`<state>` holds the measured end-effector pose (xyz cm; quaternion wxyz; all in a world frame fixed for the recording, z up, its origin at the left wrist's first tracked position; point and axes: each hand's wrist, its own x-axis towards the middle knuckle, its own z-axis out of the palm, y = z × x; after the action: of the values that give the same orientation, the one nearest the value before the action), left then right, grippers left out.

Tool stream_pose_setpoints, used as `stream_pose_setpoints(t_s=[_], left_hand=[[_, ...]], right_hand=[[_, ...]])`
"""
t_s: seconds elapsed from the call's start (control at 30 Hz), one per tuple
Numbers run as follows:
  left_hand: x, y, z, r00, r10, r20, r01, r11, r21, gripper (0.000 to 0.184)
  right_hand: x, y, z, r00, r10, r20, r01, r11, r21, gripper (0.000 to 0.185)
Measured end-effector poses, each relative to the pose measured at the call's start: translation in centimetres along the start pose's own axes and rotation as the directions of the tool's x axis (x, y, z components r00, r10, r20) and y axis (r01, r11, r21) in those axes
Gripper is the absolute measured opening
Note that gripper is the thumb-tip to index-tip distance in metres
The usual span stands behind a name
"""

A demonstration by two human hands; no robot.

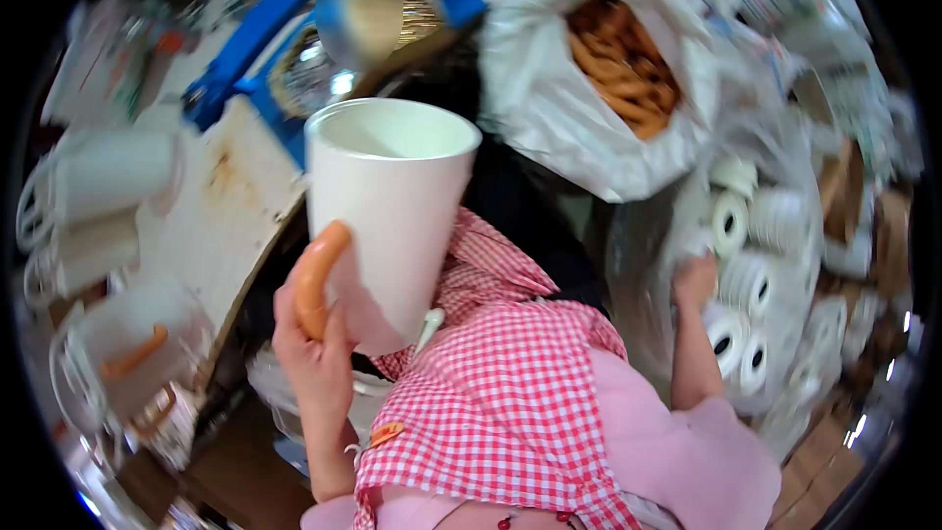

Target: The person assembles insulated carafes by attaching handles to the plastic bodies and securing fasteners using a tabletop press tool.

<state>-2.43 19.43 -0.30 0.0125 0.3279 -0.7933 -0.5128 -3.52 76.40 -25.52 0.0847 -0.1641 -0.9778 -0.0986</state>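
Observation:
My left hand [319, 329] is closed around a curved orange-brown handle [322, 275] at the side of a tall white plastic jug [388, 216]. The jug stands upright in front of my body, its wide mouth facing up and its inside partly visible. Out to the right, my right hand [695, 280] is at a clear plastic bag [643, 265] of white ring-shaped parts [748, 285], some in stacks. It lies beside the nearest rings; its fingertips are blurred and partly hidden.
A white sack [530, 88] of orange-brown handles [628, 69] stands ahead. At left, several white jugs [113, 172] lie on a worn board [231, 177]. Behind it is a blue metal frame [260, 34], with a person's blurred head near it. Cardboard [235, 471] lies lower left.

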Motion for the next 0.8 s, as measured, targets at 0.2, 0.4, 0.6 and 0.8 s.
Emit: stream_pose_setpoints(t_s=[0.2, 0.4, 0.6, 0.8], left_hand=[[0.3, -1.0, -1.4, 0.995, 0.094, 0.012, -0.094, 0.995, 0.021, 0.041], [-0.5, -1.2, -1.9, 0.915, 0.403, 0.008, -0.395, 0.892, 0.217, 0.04], [-2.4, -2.5, -2.2, 0.896, 0.435, 0.091, -0.444, 0.871, 0.208, 0.044], [-2.9, -2.5, -3.3, 0.916, 0.366, -0.165, -0.368, 0.93, 0.017, 0.034]], right_hand=[[11.5, 5.0, -8.4, 0.987, 0.14, 0.079, -0.127, 0.981, -0.145, 0.064], [20.4, -12.5, -18.6, 0.971, -0.164, -0.175, 0.238, 0.572, 0.785, 0.039], [15.3, -38.4, -29.2, 0.254, -0.762, -0.596, 0.587, -0.367, 0.721, 0.058], [15.3, -40.4, -30.0, 0.126, -0.835, -0.536, 0.509, -0.409, 0.757, 0.064]])
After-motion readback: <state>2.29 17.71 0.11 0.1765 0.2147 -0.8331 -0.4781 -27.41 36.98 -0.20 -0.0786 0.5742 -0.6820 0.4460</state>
